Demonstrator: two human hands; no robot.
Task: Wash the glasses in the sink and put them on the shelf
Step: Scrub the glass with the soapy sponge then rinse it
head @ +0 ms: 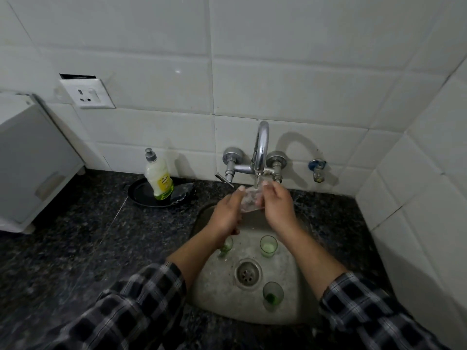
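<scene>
Currently one clear glass (250, 201) is held tilted under the faucet (261, 147), above the back of the sink (202, 294). Water is seen running from the spout onto it. The glass is gripped from both sides: the left hand (227, 213) is wrapped round its left side with fingers (240, 191) curled on it, and the right hand (276, 205) is closed on its right side with fingers (267, 187) curled over the rim end. Detail of the glass is blurred by the water.

Three green-tinted glasses are left standing upright in the sink basin. One (226, 245) is partly hidden under the left forearm, a second (268, 245) stands just beside the right forearm, and a third (273, 295) is at the front right, near the drain (247, 274).

On the dark granite tabletop (75, 236), left of the sink, a dish soap bottle (158, 176) is stood in a black pan (137, 193). A white appliance (30, 160) is seen at the far left, with a wall socket (87, 93) above it. A small blue-capped tap (318, 169) is mounted on the tiles right of the faucet. Both forearms are covered by plaid sleeves (141, 306) up to mid-arm.
</scene>
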